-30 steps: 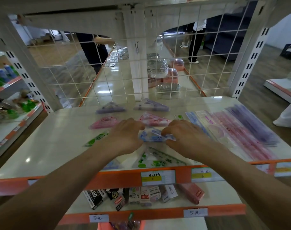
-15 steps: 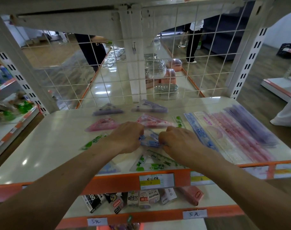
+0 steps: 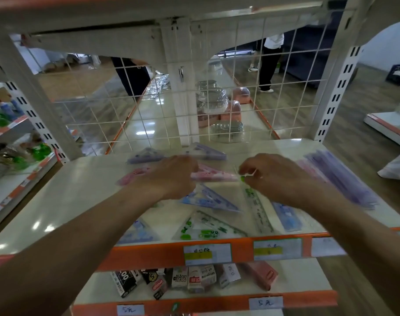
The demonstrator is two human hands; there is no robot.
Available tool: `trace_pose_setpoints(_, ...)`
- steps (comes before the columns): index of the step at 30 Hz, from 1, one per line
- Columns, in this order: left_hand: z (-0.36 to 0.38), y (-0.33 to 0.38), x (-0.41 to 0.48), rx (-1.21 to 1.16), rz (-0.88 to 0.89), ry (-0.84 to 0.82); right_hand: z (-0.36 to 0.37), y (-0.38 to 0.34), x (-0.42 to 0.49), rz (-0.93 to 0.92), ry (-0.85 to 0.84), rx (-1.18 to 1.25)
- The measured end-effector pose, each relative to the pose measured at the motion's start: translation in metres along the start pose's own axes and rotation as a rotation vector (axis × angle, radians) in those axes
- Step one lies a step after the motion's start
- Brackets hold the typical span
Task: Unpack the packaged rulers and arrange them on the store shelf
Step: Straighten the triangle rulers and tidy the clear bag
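Tag (image 3: 265, 302) reads 5元; right hand (image 3: 277, 177) pinches green ruler (image 3: 258, 210); left hand (image 3: 171, 176) on pink triangle (image 3: 214, 175), grip unclear

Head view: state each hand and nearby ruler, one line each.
pink set square, held at both ends.
left hand, grips its left end.
right hand, seems to pinch its right tip; blurred.
blue set square, lying flat, untouched.
green ruler, lying flat, top end beneath the right hand's fingertips.
green set square, flat at the front edge of the shelf.
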State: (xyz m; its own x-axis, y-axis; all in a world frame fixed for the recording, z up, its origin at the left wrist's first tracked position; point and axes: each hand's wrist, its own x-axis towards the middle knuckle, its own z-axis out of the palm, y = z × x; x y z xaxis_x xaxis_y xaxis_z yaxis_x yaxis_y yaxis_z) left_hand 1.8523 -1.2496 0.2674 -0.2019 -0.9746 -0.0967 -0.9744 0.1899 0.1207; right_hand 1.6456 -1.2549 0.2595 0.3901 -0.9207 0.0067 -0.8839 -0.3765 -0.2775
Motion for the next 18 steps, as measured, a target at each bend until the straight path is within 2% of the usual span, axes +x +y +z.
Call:
trace_pose_setpoints(3, -0.007, 0.026, 0.009, -0.022, 0.042, 0.029, -0.023, 0.035, -0.008, 0.084, 0.026, -0.009)
trace_pose_setpoints(11, 0.008, 0.119, 0.048, -0.113, 0.194, -0.023, -0.049, 0.141, -0.021, 0.205, 0.145, 0.1)
trace_pose_setpoints(18, 0.02, 0.17, 0.087, -0.085, 0.343, -0.079, -0.047, 0.17, -0.033, 0.516, 0.089, 0.14)
